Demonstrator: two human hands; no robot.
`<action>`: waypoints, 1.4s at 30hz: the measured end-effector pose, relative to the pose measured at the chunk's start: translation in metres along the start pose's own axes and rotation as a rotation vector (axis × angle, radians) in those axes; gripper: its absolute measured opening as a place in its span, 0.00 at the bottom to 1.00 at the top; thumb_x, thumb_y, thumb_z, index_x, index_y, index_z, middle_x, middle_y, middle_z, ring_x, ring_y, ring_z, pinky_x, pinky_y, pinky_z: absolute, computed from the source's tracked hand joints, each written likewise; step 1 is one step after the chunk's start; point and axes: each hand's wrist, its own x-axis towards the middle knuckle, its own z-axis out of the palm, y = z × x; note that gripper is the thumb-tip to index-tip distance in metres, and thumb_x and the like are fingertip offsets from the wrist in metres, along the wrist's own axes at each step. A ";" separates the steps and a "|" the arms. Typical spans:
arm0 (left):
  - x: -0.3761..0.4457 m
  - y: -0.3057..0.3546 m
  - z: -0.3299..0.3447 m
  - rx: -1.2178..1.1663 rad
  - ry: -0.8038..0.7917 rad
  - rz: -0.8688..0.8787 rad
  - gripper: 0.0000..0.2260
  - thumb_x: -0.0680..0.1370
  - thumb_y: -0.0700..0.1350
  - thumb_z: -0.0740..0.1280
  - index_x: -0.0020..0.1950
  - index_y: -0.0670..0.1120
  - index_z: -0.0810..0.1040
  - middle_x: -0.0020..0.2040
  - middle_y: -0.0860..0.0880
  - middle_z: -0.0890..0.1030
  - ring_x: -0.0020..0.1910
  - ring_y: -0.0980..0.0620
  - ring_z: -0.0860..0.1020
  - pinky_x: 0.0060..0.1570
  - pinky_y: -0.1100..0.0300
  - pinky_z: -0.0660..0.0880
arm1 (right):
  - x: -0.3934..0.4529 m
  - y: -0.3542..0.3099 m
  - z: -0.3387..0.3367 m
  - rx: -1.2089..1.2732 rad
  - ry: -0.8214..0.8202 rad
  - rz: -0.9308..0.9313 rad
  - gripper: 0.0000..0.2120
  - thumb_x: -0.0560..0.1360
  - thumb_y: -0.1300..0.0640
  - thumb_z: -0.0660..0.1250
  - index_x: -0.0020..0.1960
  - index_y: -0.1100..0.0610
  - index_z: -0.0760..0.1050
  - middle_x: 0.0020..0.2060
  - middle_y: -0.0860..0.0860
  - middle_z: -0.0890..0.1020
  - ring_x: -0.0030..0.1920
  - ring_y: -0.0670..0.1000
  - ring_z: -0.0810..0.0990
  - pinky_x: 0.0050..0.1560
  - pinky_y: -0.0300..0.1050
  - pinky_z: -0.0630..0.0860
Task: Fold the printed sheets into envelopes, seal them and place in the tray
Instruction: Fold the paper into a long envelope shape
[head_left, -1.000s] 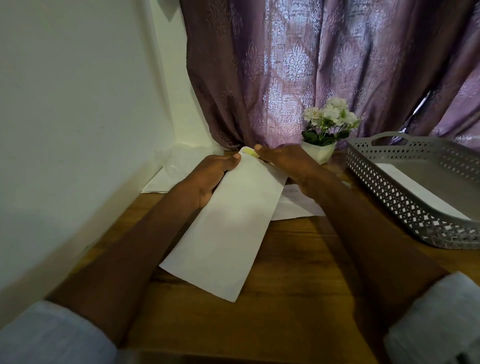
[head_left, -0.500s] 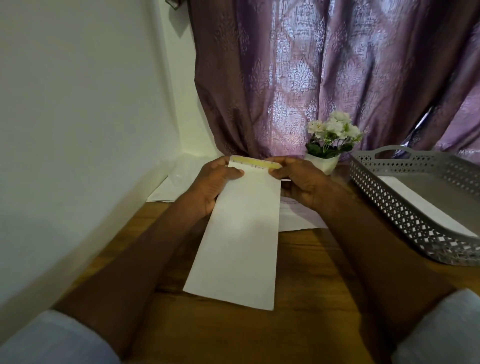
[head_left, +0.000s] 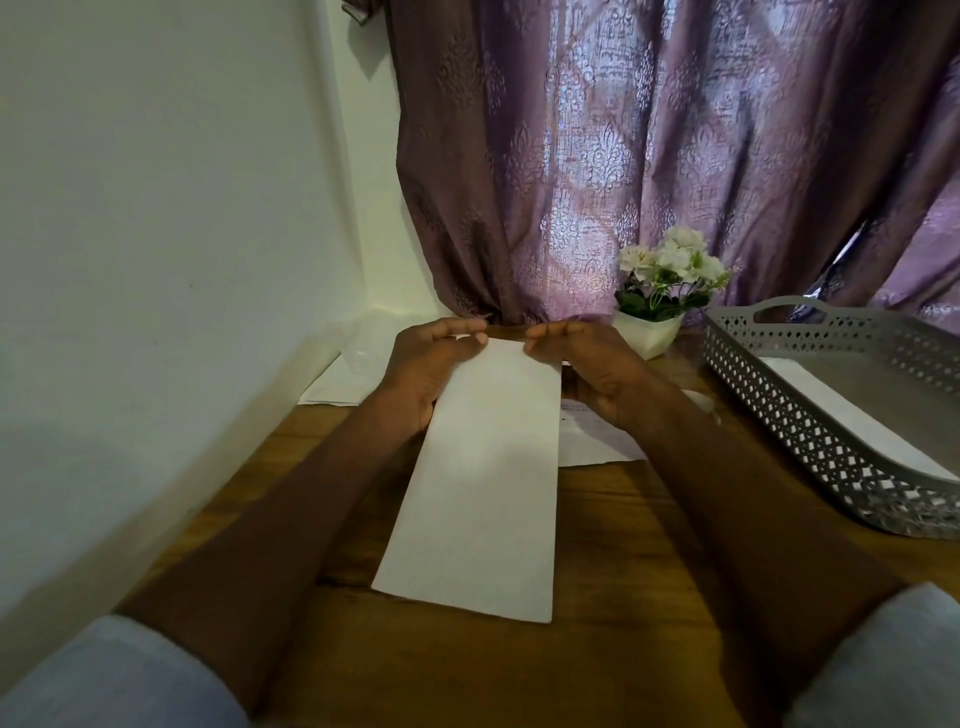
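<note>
Lying lengthwise on the table (head_left: 597, 597), a long white envelope (head_left: 483, 478) is held at its far end by both hands. The left hand (head_left: 426, 364) is curled round the far left corner, with the thumb laid on top of the paper. The right hand (head_left: 587, 364) is closed on the far right corner, its fingers bent over the edge. The near end of the envelope is seen resting on the wood, between the two forearms.

A printed sheet (head_left: 592, 436) is partly covered by the envelope and the right hand, with a few lines of text visible on it. More paper (head_left: 337, 384) is seen by the wall at the left, with something clear and crumpled on it that cannot be made out.

At the right a grey perforated tray (head_left: 810, 431) with a handle is placed on the table. One white envelope (head_left: 852, 421) is laid flat inside it, along its near wall. A small white pot of flowers (head_left: 660, 301) is set just beyond the right hand, before a purple curtain (head_left: 649, 145).
</note>
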 end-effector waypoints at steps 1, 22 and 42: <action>0.001 -0.001 0.000 0.030 0.028 0.012 0.14 0.76 0.35 0.75 0.62 0.43 0.84 0.56 0.42 0.85 0.51 0.43 0.86 0.47 0.56 0.85 | 0.002 0.002 0.000 -0.011 0.008 0.005 0.13 0.72 0.68 0.76 0.56 0.63 0.83 0.52 0.59 0.87 0.51 0.58 0.86 0.46 0.50 0.85; 0.017 0.004 -0.018 0.082 0.153 -0.146 0.16 0.74 0.41 0.78 0.61 0.42 0.84 0.60 0.42 0.84 0.56 0.40 0.83 0.65 0.46 0.79 | -0.002 -0.011 -0.026 0.097 0.101 0.045 0.08 0.74 0.69 0.72 0.53 0.63 0.80 0.37 0.58 0.85 0.36 0.53 0.85 0.33 0.42 0.82; 0.013 0.005 -0.015 0.066 0.090 -0.192 0.12 0.83 0.42 0.61 0.60 0.42 0.82 0.50 0.44 0.87 0.46 0.46 0.86 0.44 0.54 0.83 | -0.002 -0.004 -0.007 0.052 -0.042 0.012 0.14 0.71 0.69 0.73 0.55 0.58 0.84 0.46 0.55 0.87 0.49 0.55 0.85 0.46 0.47 0.83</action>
